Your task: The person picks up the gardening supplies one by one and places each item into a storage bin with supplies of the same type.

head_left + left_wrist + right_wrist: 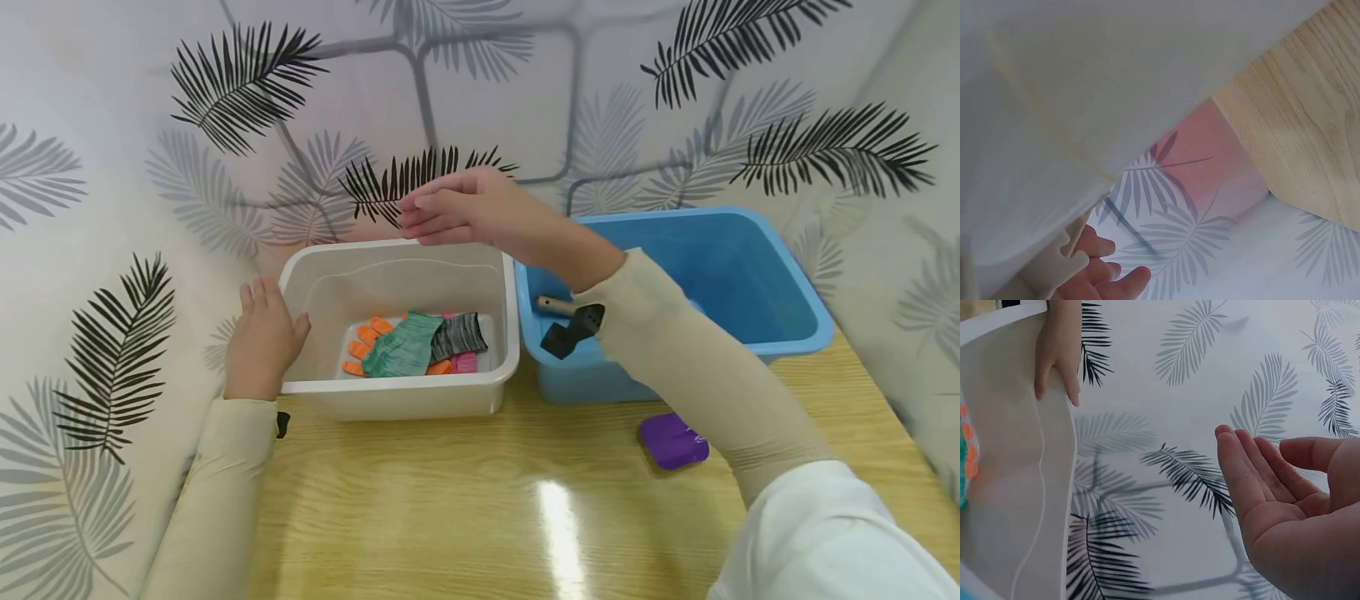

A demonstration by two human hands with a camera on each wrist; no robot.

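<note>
My left hand (262, 340) rests on the left rim of a white plastic bin (420, 400), thumb to the inner side and fingers fairly straight on the outer side. The right wrist view shows this hand (1059, 350) astride the rim as well. My right hand (480, 208) is raised near the bin's back rim, fingers extended together and nothing held; its palm shows in the right wrist view. Inside the bin lie gloves: a green glove (402, 346) with orange fingers, a grey-black knit cuff (459, 335) and some pink fabric (465, 362) partly underneath.
A blue bin (780, 287) stands right of the white one, the right forearm crossing over it. A tan handle (553, 306) with a hole shows inside, partly covered by the wrist. A purple item (672, 442) lies on the wooden table (420, 508). Leaf-patterned cloth rises behind.
</note>
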